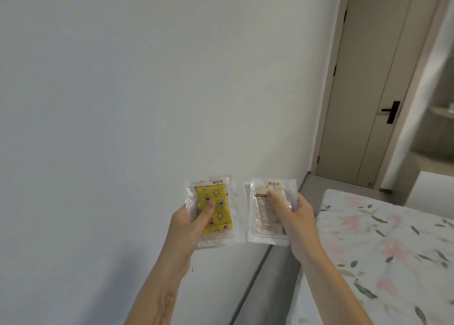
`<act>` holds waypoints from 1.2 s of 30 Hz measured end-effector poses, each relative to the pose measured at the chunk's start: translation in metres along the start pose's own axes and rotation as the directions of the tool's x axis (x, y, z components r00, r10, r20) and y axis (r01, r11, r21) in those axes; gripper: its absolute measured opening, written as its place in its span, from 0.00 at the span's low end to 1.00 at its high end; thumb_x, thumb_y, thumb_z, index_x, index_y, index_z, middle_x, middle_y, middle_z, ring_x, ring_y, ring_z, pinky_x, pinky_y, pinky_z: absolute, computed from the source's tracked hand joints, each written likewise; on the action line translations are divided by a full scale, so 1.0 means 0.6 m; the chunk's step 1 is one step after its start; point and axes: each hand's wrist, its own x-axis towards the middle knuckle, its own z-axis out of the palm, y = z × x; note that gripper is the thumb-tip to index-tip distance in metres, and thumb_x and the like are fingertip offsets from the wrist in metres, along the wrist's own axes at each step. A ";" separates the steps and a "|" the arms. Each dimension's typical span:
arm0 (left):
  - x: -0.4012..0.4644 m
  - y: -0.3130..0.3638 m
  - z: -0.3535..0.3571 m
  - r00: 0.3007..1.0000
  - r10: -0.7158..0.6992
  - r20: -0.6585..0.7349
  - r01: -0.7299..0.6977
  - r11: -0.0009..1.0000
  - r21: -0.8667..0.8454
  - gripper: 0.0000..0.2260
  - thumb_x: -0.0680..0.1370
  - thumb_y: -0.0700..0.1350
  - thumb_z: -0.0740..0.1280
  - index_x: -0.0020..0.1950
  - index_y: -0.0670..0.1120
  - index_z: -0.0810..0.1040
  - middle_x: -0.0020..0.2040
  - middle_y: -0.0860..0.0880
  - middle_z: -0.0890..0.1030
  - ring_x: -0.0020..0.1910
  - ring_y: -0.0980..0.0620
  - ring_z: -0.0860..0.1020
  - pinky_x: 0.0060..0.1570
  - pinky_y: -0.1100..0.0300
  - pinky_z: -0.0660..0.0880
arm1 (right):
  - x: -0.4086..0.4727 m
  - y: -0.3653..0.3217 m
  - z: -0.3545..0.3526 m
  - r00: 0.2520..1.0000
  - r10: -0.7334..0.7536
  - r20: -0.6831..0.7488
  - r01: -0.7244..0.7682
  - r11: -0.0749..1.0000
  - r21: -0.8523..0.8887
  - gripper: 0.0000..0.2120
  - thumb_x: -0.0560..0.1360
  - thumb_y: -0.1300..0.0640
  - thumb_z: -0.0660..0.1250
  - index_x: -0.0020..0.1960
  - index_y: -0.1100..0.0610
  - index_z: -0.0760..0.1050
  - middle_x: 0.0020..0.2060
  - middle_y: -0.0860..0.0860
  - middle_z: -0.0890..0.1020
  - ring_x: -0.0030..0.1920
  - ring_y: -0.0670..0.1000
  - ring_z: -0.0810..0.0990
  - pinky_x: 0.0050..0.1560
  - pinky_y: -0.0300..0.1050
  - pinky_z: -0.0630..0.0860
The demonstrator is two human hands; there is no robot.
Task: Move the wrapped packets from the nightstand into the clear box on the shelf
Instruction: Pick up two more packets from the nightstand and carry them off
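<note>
While hands grip them, yellow packet (pixel 215 210) sits left of white packet (pixel 266 214).

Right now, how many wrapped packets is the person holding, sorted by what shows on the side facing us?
Yellow flower-print packet, in the left hand: 1
White printed-text packet, in the right hand: 1
Total in clear view: 2. More packets may sit stacked behind each; the picture cannot settle that.

Wall (pixel 122 91): plain white, fills left and centre of view. Door (pixel 363 91): beige, shut, far right, with black handle (pixel 391 111). Bed (pixel 383 258): lower right, floral sheet in pink and green. Grey floor strip (pixel 267 283) runs between wall and bed toward the door.
</note>
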 end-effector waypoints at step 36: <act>1.034 -0.148 0.693 0.915 -0.188 0.357 0.202 0.979 -0.002 0.03 0.76 0.48 0.68 0.48 0.51 0.80 0.42 0.53 0.85 0.45 0.51 0.83 0.48 0.50 0.80 | 1.021 0.160 -0.345 0.874 0.009 -0.486 -0.094 0.984 -0.150 0.05 0.73 0.52 0.72 0.48 0.49 0.78 0.40 0.45 0.85 0.41 0.45 0.85 0.39 0.40 0.80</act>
